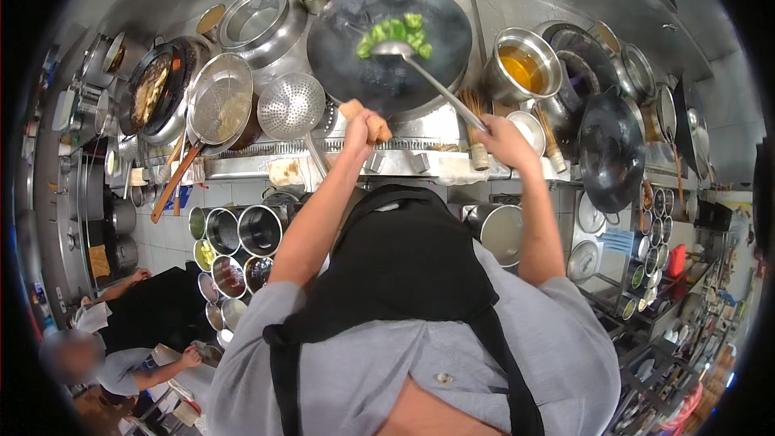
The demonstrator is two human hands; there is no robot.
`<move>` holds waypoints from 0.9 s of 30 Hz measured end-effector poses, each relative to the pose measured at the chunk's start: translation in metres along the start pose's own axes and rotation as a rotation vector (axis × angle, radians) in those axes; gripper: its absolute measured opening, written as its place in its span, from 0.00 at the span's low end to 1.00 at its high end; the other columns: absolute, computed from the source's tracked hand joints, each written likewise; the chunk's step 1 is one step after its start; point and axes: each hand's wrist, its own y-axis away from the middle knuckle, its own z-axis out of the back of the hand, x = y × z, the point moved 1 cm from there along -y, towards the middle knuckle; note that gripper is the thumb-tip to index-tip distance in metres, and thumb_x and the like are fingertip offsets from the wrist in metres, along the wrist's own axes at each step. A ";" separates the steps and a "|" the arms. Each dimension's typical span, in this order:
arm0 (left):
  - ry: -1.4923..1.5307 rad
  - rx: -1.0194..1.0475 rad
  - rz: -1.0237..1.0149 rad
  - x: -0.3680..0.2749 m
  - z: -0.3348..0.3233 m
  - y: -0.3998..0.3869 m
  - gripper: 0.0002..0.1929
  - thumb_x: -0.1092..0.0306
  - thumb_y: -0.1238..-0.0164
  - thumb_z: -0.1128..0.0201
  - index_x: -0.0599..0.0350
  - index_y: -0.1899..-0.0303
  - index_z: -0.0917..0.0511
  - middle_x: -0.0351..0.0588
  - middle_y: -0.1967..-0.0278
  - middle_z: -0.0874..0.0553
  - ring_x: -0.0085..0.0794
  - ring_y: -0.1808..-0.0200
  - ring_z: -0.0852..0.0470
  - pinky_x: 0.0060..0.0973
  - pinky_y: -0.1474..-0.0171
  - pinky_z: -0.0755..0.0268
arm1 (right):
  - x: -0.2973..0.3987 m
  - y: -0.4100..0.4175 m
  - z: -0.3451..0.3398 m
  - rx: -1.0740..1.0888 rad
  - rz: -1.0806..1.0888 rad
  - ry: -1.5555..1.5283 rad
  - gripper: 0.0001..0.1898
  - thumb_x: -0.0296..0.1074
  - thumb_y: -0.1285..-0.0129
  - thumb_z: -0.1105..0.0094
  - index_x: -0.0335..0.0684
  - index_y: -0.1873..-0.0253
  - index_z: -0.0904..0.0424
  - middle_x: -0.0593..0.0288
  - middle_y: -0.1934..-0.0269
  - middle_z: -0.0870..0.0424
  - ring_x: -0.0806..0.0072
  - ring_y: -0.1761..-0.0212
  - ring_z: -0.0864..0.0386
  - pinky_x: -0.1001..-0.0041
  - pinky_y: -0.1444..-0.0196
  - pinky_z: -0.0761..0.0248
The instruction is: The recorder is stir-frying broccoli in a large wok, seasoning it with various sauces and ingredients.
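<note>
My right hand [507,144] grips the long metal handle of a ladle [392,48]. The ladle's bowl lies against chopped green vegetables [396,30] in a large black wok [345,75] on the range. Faint steam blurs the wok's inside. At the wok's near edge, my left hand [358,131] is closed around a tan folded cloth [372,124]. Whether a wok handle sits under that cloth is hidden. Left of this hand rests a perforated strainer ladle [292,106]. Beside my right hand stand a bamboo wok brush [475,133] and a white bowl [528,130].
A steel pot of amber liquid [522,72] stands right of the wok, with a spare wok [611,148] farther right. A wire-mesh strainer [221,100] and a pan of brown food [145,94] are left. Another person [139,327] works at lower left, near several steel containers [260,230].
</note>
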 end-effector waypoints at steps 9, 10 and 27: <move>0.305 0.251 -0.019 0.020 0.016 -0.021 0.02 0.73 0.39 0.47 0.59 0.68 0.27 0.48 0.72 0.23 0.36 0.70 0.21 0.34 0.67 0.23 | 0.031 0.024 -0.007 -0.069 -0.114 -1.038 0.24 0.29 0.32 0.44 0.32 0.34 0.36 0.65 0.79 0.29 0.83 0.87 0.34 0.80 0.87 0.42; 0.226 0.348 0.017 0.004 0.004 -0.020 0.03 0.71 0.40 0.45 0.59 0.68 0.27 0.47 0.73 0.24 0.36 0.74 0.22 0.37 0.70 0.24 | 0.044 0.022 -0.004 -0.058 -0.127 -1.024 0.24 0.29 0.32 0.44 0.32 0.34 0.36 0.65 0.79 0.29 0.83 0.87 0.34 0.80 0.87 0.42; 0.542 0.473 0.264 -0.042 0.118 0.101 0.26 0.50 0.32 0.43 0.60 0.43 0.31 0.56 0.61 0.20 0.45 0.60 0.19 0.43 0.55 0.22 | 0.263 -0.360 -0.044 0.962 -0.287 -1.974 0.05 0.25 0.33 0.52 0.29 0.60 0.36 0.71 0.84 0.36 0.84 0.87 0.36 0.84 0.85 0.38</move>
